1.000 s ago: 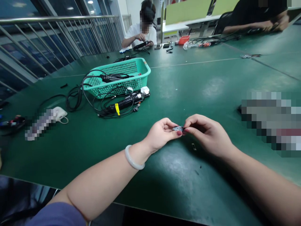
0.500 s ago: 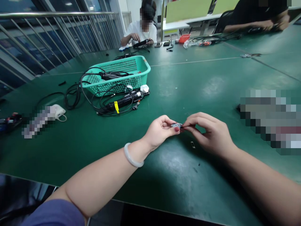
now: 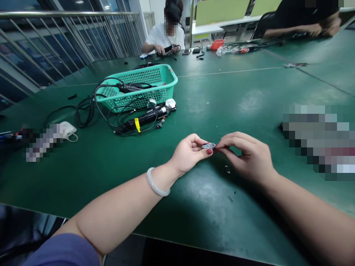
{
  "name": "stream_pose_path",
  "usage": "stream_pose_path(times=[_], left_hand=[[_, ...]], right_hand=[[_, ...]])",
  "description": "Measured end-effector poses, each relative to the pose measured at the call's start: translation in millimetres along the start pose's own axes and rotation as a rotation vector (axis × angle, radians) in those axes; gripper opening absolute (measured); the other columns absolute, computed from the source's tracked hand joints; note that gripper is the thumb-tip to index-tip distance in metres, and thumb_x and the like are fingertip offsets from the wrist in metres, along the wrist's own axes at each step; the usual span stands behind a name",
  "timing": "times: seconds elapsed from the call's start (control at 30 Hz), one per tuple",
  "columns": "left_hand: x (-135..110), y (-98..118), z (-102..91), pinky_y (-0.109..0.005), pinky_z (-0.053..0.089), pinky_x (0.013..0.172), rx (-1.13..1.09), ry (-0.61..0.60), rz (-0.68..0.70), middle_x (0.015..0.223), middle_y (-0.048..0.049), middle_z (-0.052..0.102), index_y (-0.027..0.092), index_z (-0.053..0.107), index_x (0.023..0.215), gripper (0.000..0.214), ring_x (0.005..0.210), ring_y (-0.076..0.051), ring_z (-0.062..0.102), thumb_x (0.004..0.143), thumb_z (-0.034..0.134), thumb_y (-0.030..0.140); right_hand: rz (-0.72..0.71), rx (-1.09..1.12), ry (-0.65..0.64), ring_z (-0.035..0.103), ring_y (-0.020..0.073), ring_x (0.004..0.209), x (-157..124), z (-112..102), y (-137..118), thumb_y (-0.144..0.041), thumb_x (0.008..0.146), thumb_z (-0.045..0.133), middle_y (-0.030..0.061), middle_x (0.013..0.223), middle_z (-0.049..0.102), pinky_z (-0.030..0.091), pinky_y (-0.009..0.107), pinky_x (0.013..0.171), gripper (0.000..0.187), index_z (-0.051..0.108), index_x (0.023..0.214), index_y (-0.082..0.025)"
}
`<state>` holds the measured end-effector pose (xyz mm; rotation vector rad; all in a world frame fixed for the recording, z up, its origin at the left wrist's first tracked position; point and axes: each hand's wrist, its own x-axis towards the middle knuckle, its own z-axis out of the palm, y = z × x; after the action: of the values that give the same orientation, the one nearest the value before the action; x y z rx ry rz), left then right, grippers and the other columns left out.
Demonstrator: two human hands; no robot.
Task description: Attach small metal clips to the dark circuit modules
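Small silver-grey part (image 3: 208, 146) is up in my fingers, just above the green tabletop (image 3: 194, 218). Left hand (image 3: 186, 155): thumb and fingers pinching it. Right hand (image 3: 251, 155): thumb and fingertips brought together at the part's right end; exact bit between them is too small to make out. Thin pale rectangular frame (image 3: 227, 169) lies on the table under my right hand, tiny dark scrap (image 3: 235, 192) nearer me. White ring bangle (image 3: 156, 184) on my left wrist. Farther out, left of centre: black cylindrical tool (image 3: 149, 118) with yellow tag (image 3: 137, 125) and looped cable, lying just beside a turquoise perforated plastic basket (image 3: 172, 79), more black gear inside. Across the table, a person in a white shirt (image 3: 158, 34) has both hands on a black tool (image 3: 168, 48).
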<state>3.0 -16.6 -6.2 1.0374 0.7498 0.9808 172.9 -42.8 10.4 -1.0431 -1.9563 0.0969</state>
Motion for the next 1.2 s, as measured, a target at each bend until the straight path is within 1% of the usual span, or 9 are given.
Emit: stream_pose_path(times=[0.27, 0.33, 0.43, 0.5, 0.6, 0.63, 0.7, 0.93, 1.2], left_hand=[[0.1, 0.8, 0.9, -0.035, 0.049, 0.086, 0.002, 0.007, -0.012, 0.079, 0.0001, 0.066, 0.013, 0.052, 0.076, 0.04, 0.075, -0.01, 0.064, 0.052, 0.083, 0.023], [0.8, -0.1, 0.7, -0.036, 0.049, 0.087, -0.016, 0.007, -0.028, 0.079, -0.0004, 0.066, 0.013, 0.052, 0.077, 0.04, 0.075, -0.01, 0.065, 0.053, 0.083, 0.023], [2.0, -1.2, 0.6, -0.036, 0.049, 0.085, -0.059, 0.02, -0.063, 0.08, -0.0029, 0.068, 0.013, 0.051, 0.079, 0.04, 0.076, -0.013, 0.067, 0.056, 0.081, 0.025], [2.7, -1.5, 0.8, -0.036, 0.05, 0.084, -0.071, 0.036, -0.086, 0.08, -0.004, 0.068, 0.013, 0.051, 0.079, 0.039, 0.076, -0.014, 0.068, 0.057, 0.081, 0.025], [3.2, -1.6, 1.4, -0.035, 0.049, 0.083, -0.056, 0.047, -0.103, 0.078, -0.0036, 0.068, 0.012, 0.051, 0.078, 0.039, 0.074, -0.014, 0.068, 0.056, 0.081, 0.02], [3.2, -1.6, 1.5, -0.035, 0.049, 0.083, -0.051, 0.048, -0.103, 0.078, -0.0033, 0.068, 0.012, 0.05, 0.078, 0.039, 0.074, -0.014, 0.068, 0.056, 0.081, 0.019], [3.1, -1.7, 1.4, -0.036, 0.049, 0.085, -0.045, 0.049, -0.099, 0.077, -0.0028, 0.068, 0.013, 0.05, 0.077, 0.038, 0.074, -0.013, 0.068, 0.056, 0.081, 0.018], [2.3, -1.4, 0.5, -0.042, 0.046, 0.092, -0.005, 0.054, -0.098, 0.079, -0.0023, 0.068, 0.012, 0.051, 0.077, 0.036, 0.076, -0.013, 0.067, 0.056, 0.08, 0.015], [2.3, -0.3, 2.0, -0.041, 0.046, 0.092, -0.008, 0.076, -0.099, 0.08, -0.0018, 0.069, 0.013, 0.051, 0.077, 0.038, 0.077, -0.013, 0.068, 0.053, 0.081, 0.014]], right_hand=[[0.114, 0.035, -0.073, 0.062, 0.0141, 0.07, 1.1, 1.7, 1.6, -0.021, 0.082, 0.059, 0.0013, 0.075, 0.067, 0.049, 0.028, 0.065, 0.006, 0.062, 0.077, -0.022], [0.182, 0.005, -0.08, 0.062, 0.0148, 0.069, 2.6, -1.6, 3.3, -0.023, 0.08, 0.061, 0.0014, 0.078, 0.068, 0.048, 0.028, 0.065, 0.003, 0.064, 0.081, -0.022], [0.353, -0.098, -0.125, 0.061, 0.015, 0.065, 8.8, -14.8, 5.3, -0.024, 0.075, 0.065, 0.0012, 0.078, 0.069, 0.048, 0.029, 0.064, 0.014, 0.065, 0.089, -0.022], [0.494, -0.18, -0.3, 0.059, 0.0153, 0.058, 13.9, -25.8, 4.9, -0.028, 0.07, 0.07, 0.0, 0.068, 0.067, 0.045, 0.028, 0.058, 0.012, 0.065, 0.079, -0.021], [0.624, -0.231, -0.764, 0.06, 0.0175, 0.06, 17.2, -34.1, 1.0, -0.035, 0.066, 0.073, -0.0001, 0.063, 0.066, 0.042, 0.028, 0.055, 0.015, 0.065, 0.066, -0.022], [0.631, -0.245, -0.862, 0.06, 0.0179, 0.062, 16.6, -33.1, -0.7, -0.034, 0.066, 0.072, -0.0002, 0.066, 0.067, 0.042, 0.028, 0.055, 0.014, 0.066, 0.068, -0.023], [0.607, -0.282, -0.937, 0.061, 0.018, 0.066, 13.5, -26.2, -3.0, -0.024, 0.069, 0.068, 0.0005, 0.07, 0.068, 0.041, 0.027, 0.057, 0.002, 0.066, 0.069, -0.023], [0.321, -0.157, -0.711, 0.061, 0.0148, 0.077, 3.8, -4.2, 8.8, -0.015, 0.083, 0.047, 0.0031, 0.084, 0.067, 0.045, 0.026, 0.072, 0.02, 0.065, 0.076, -0.02], [0.271, -0.272, -0.644, 0.059, 0.0172, 0.07, 0.1, -5.5, 3.1, -0.028, 0.085, 0.051, 0.0047, 0.081, 0.064, 0.045, 0.029, 0.064, 0.018, 0.066, 0.083, -0.019]])
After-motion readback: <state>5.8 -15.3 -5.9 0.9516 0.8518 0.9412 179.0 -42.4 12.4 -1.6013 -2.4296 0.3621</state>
